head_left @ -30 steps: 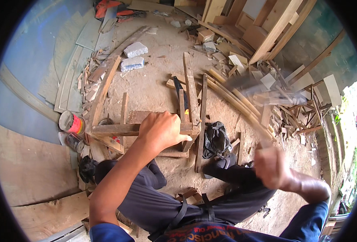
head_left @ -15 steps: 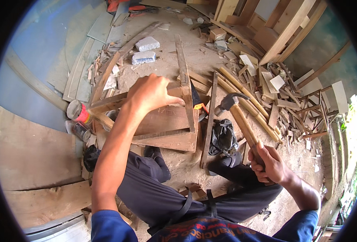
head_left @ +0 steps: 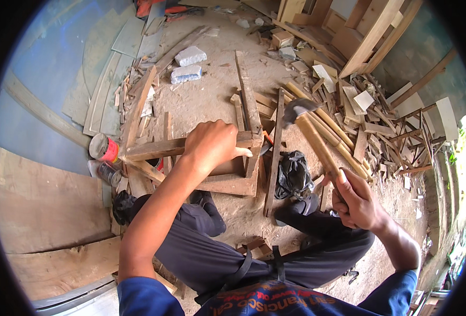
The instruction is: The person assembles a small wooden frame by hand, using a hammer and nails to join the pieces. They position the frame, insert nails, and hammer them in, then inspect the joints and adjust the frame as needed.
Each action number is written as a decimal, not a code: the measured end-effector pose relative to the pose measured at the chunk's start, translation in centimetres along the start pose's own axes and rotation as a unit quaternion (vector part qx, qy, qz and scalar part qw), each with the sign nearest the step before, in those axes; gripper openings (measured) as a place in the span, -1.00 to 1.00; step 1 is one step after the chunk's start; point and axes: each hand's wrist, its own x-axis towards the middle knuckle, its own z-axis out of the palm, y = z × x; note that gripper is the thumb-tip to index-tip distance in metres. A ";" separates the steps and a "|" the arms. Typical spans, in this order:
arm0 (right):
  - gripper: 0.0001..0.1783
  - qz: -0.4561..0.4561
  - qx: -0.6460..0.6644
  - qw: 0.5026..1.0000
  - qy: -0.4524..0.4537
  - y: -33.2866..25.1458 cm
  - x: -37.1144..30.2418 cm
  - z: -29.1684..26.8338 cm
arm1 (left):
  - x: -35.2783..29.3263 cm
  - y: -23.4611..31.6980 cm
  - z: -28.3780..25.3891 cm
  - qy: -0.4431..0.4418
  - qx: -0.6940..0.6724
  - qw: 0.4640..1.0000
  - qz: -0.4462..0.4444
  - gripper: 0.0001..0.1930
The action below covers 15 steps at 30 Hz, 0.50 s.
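Note:
In front of my knees stands a rough wooden frame (head_left: 159, 149), built of joined bars with legs, one of them pointing away from me. My left hand (head_left: 212, 142) is closed over its upper bar, near the right corner joint, with the thumb along the wood. To the right, my right hand (head_left: 357, 201) grips a claw hammer (head_left: 318, 146) low on its wooden handle. The hammer's dark head is raised, apart from the frame and to its right. A little orange of some tool (head_left: 268, 138) shows behind the frame's corner; the rest is hidden.
A long wooden strip (head_left: 273, 163) and a black plastic bag (head_left: 294, 176) lie right of the frame. Beyond are round poles (head_left: 339, 138) and a scrap-wood heap (head_left: 372, 129). Cans (head_left: 104, 147) stand left. Two pale blocks (head_left: 186, 74) lie farther off; wooden furniture (head_left: 372, 39) stands far right.
The wooden frame has turned over in my left hand, so its openings and other legs now show. My left hand has moved right and down with it. The hammer has shifted slightly up.

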 end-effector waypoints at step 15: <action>-0.44 0.133 0.035 0.989 -0.052 -3.7 -1.5 1.2 | -0.5 -0.2 0.4 -0.002 -0.030 0.999 0.011 -0.26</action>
